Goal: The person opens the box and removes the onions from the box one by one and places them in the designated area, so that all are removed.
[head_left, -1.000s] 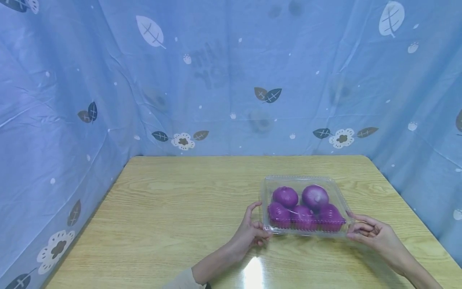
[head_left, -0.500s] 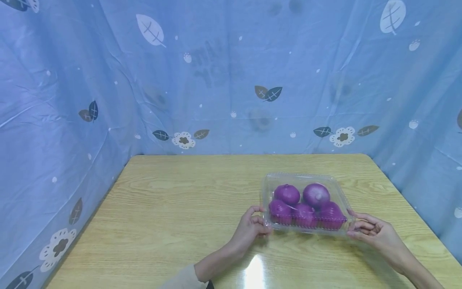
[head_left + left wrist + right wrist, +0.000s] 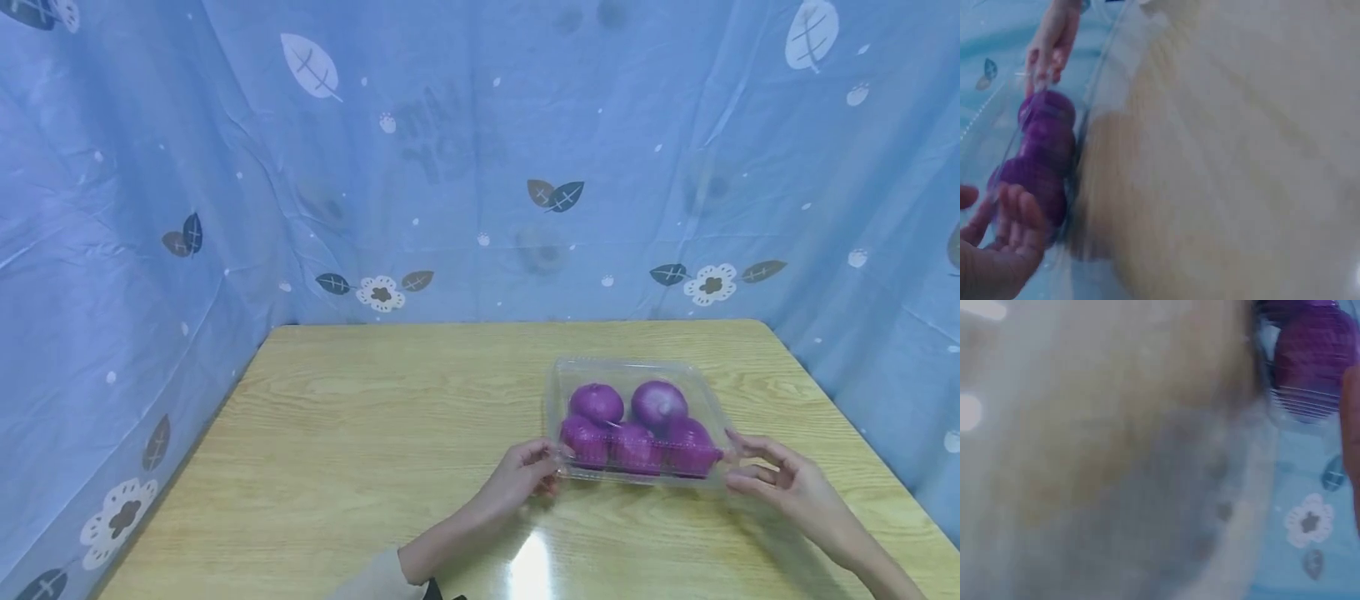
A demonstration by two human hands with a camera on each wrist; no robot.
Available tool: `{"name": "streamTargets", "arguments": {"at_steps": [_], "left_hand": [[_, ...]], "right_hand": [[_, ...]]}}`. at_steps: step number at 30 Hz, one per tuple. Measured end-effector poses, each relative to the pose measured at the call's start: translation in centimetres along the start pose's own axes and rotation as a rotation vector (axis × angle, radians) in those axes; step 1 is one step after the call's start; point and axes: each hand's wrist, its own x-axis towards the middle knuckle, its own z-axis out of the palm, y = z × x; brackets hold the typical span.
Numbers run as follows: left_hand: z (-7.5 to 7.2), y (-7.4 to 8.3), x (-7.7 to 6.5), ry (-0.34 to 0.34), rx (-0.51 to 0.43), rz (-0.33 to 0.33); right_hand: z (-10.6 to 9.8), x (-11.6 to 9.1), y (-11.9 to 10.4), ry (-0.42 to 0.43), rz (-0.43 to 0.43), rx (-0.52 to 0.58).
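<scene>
A clear plastic clamshell container (image 3: pixel 630 371), with several red onions (image 3: pixel 660 405) inside, is on the right part of the table. My left hand (image 3: pixel 525 477) holds its front left corner, fingers bent at the rim. At the front right corner, my right hand (image 3: pixel 776 483) has its index finger along the side and its thumb below, pinching the edge. The left wrist view is blurred; my left hand (image 3: pixel 1007 240) shows close against the near end of the onions (image 3: pixel 1047 147), with the right hand (image 3: pixel 1054 40) at the far end.
The wood-grain table (image 3: pixel 360 433) extends widely to the left of the container. A blue curtain (image 3: pixel 450 167) with leaf and flower prints hangs behind the table and along both sides. A bright light reflection lies on the table near the front.
The container has shifted slightly to the right. My left hand's fingers have drawn in from the left side to its front left corner. The right hand stays at its corner with fingers slightly more spread.
</scene>
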Motion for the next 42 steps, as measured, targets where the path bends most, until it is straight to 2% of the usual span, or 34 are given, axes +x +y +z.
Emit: {"name": "streamTargets", "arguments": {"at_steps": [2, 4, 6, 9, 12, 14, 17, 20, 25, 30, 34, 37, 42], "left_hand": [[-0.4, 0.2, 0.4, -0.003, 0.108, 0.048], [-0.7, 0.3, 0.9, 0.001, 0.204, 0.094], [-1.1, 0.4, 1.4, 0.001, 0.254, 0.125], [-1.5, 0.4, 2.0, -0.015, 0.259, 0.131], [-1.7, 0.3, 2.4, -0.039, 0.202, 0.111], [-1.6, 0.4, 2.4, -0.070, 0.152, 0.088], [-1.4, 0.6, 2.2, -0.111, 0.114, 0.034], [-1.1, 1.0, 1.9, -0.132, 0.124, 0.002], [-0.9, 0.9, 1.5, -0.161, 0.142, -0.019], [-0.3, 0.9, 0.7, -0.190, 0.121, -0.046], [0.1, 0.8, 0.2, -0.208, 0.109, -0.025], [0.7, 0.6, 0.0, -0.214, 0.104, -0.003], [2.6, 0.8, -0.1, -0.214, 0.113, -0.004]], "right_hand": [[-0.4, 0.3, -0.5, 0.033, -0.078, -0.174], [-0.8, 0.7, -1.2, 0.111, -0.140, -0.359], [-1.1, 1.4, -2.0, 0.196, -0.192, -0.500], [-1.7, 3.1, -2.9, 0.267, -0.304, -0.556], [-2.5, 5.4, -3.5, 0.284, -0.435, -0.552], [-3.3, 7.0, -3.7, 0.289, -0.452, -0.519], [-4.6, 9.2, -4.2, 0.264, -0.384, -0.468], [-5.9, 11.3, -4.5, 0.228, -0.283, -0.445], [-7.6, 14.4, -4.7, 0.190, -0.185, -0.541], [-9.1, 16.5, -4.4, 0.124, -0.059, -0.616], [-10.0, 17.8, -3.3, 0.029, 0.039, -0.609], [-10.1, 19.2, -2.3, -0.070, 0.128, -0.552], [-9.8, 21.5, -1.4, -0.247, 0.312, -0.499]]}}
